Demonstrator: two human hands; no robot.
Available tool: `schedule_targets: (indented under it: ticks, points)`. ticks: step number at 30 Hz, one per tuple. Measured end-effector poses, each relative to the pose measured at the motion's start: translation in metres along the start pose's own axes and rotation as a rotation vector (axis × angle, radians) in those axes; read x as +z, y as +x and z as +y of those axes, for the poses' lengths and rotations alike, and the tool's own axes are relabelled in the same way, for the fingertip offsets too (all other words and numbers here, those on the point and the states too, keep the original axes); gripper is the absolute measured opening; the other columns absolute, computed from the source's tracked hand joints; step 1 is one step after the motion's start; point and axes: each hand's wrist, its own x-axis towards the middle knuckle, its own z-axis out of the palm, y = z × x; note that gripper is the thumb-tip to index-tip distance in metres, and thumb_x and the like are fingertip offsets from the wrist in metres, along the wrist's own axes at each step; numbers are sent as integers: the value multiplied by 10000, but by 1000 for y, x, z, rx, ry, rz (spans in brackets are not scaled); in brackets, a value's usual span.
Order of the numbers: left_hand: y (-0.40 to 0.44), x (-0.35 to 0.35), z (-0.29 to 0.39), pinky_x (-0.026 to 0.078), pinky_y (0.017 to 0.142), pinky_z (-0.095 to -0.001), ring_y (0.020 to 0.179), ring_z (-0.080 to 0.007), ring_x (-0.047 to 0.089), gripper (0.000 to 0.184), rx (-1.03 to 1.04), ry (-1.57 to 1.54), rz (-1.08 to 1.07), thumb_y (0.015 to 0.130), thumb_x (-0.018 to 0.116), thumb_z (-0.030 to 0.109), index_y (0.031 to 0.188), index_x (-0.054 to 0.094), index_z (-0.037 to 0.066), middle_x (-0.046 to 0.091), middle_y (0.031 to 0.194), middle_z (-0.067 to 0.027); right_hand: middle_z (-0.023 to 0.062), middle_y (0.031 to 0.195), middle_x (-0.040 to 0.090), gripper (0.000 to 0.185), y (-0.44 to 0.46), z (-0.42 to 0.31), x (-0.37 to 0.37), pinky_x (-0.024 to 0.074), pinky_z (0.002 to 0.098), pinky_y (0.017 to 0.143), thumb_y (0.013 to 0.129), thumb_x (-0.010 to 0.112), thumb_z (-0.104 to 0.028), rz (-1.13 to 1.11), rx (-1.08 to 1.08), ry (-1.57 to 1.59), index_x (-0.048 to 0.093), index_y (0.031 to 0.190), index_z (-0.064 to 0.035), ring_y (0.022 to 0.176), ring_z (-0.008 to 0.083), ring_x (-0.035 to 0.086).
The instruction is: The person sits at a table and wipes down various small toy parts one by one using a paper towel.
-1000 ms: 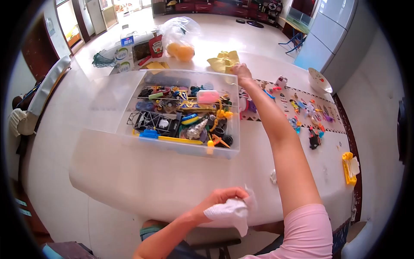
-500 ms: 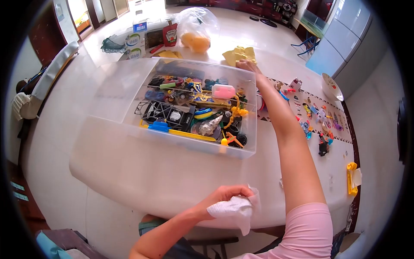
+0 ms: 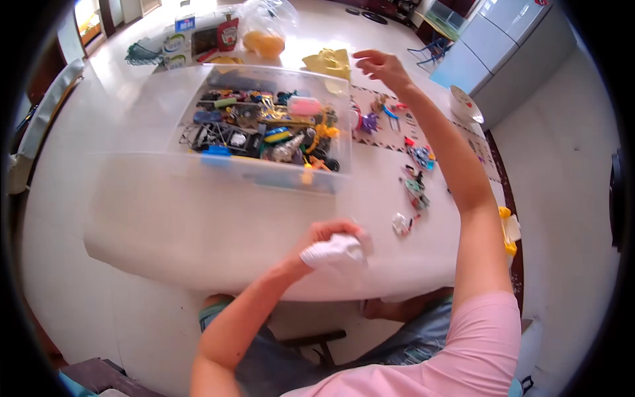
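Note:
My left hand (image 3: 327, 233) is closed around a crumpled white wipe (image 3: 336, 251), held above the front edge of the table. Farther out, my right hand (image 3: 385, 69) hovers past the bin's far right corner, fingers loosely apart and nothing in them. Just left of its fingertips lies a bunched yellow cloth (image 3: 329, 63), with a small gap between. A clear plastic bin (image 3: 264, 173) holds a jumble of toys, among them a black toy car frame (image 3: 228, 140), a seashell (image 3: 288, 149) and a pink-and-white piece (image 3: 303, 106).
Small toy figures (image 3: 418, 159) lie right of the bin on a patterned strip. A bowl (image 3: 465, 104) and a yellow wipes pack (image 3: 508, 230) sit along the right edge. Behind the bin are a ketchup pouch (image 3: 227, 34), cartons (image 3: 174, 49) and a bag of orange fruit (image 3: 264, 44).
My right hand has let go of the yellow cloth and drawn away to its right. The left hand still holds the wipe. The whole view has shifted, revealing more of my lap.

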Motion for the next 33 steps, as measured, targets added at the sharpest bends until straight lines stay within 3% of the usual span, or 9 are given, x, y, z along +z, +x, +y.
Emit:
schedule_targets:
  ticks: [6, 9, 13, 18, 23, 26, 29, 31, 33]
  points:
    - [-8, 21, 18, 457, 779, -280, 899, -120, 548, 413, 149, -320, 179, 795, 592, 210, 1165, 459, 86, 547, 975, -6, 98, 820, 645, 252, -59, 62, -57, 472, 301, 707, 761, 597, -292, -42, 186, -587, 646, 941, -123, 775, 204, 620]
    - [-16, 34, 15, 445, 805, -311, 935, -139, 528, 439, 192, -374, 214, 833, 536, 255, 1211, 402, 77, 523, 1006, -27, 138, 980, 598, 208, -78, 85, -36, 447, 360, 803, 794, 520, -179, -60, 208, -867, 610, 958, -88, 930, 273, 567]
    - [-22, 44, -1, 435, 820, -319, 941, -151, 524, 425, 162, -389, 289, 851, 500, 282, 1207, 403, 73, 520, 1012, -37, 164, 961, 586, 241, -63, 146, -11, 443, 377, 805, 781, 497, -91, -6, 39, -970, 558, 1010, -45, 933, 316, 548]
    - [-29, 62, -7, 442, 799, -316, 918, -158, 531, 355, 128, -496, 333, 859, 473, 291, 1136, 446, 70, 527, 973, -47, 167, 963, 572, 165, -108, 100, 17, 447, 397, 788, 761, 461, -62, -65, -25, -1008, 530, 910, -44, 918, 315, 546]
    - [-14, 35, -20, 430, 849, -344, 972, -179, 532, 340, 333, -539, 239, 881, 450, 280, 1151, 444, 74, 535, 1049, -52, 172, 882, 588, 151, -182, 26, 33, 447, 408, 746, 723, 469, -84, -267, -22, -969, 521, 857, -35, 874, 341, 551]
    - [-10, 29, -22, 449, 789, -347, 926, -179, 537, 277, 345, -463, 253, 890, 436, 264, 1084, 465, 69, 533, 988, -44, 153, 807, 590, 172, -225, -17, 23, 463, 366, 695, 713, 506, -86, -58, -176, -838, 523, 875, -30, 775, 275, 581]
    - [-9, 33, -21, 464, 733, -335, 880, -172, 545, 228, 352, -368, 197, 895, 426, 249, 1036, 476, 75, 529, 947, -35, 105, 763, 579, 220, -261, -58, 21, 465, 304, 659, 698, 551, -82, 144, 168, -111, 534, 910, -26, 684, 173, 565]
    - [-5, 21, -26, 468, 732, -330, 875, -169, 548, 218, 365, -293, 66, 900, 413, 242, 1030, 478, 79, 529, 951, -32, 56, 758, 575, 190, -280, -60, 30, 460, 238, 641, 781, 552, -101, 118, 183, 420, 541, 949, -12, 665, 98, 535]
    - [0, 29, -32, 473, 726, -319, 873, -163, 551, 199, 303, -210, 374, 896, 419, 216, 1025, 478, 76, 530, 950, -31, 51, 774, 584, 166, -295, -80, 49, 462, 229, 639, 826, 535, -108, 85, 262, 799, 542, 955, -4, 667, 96, 539]
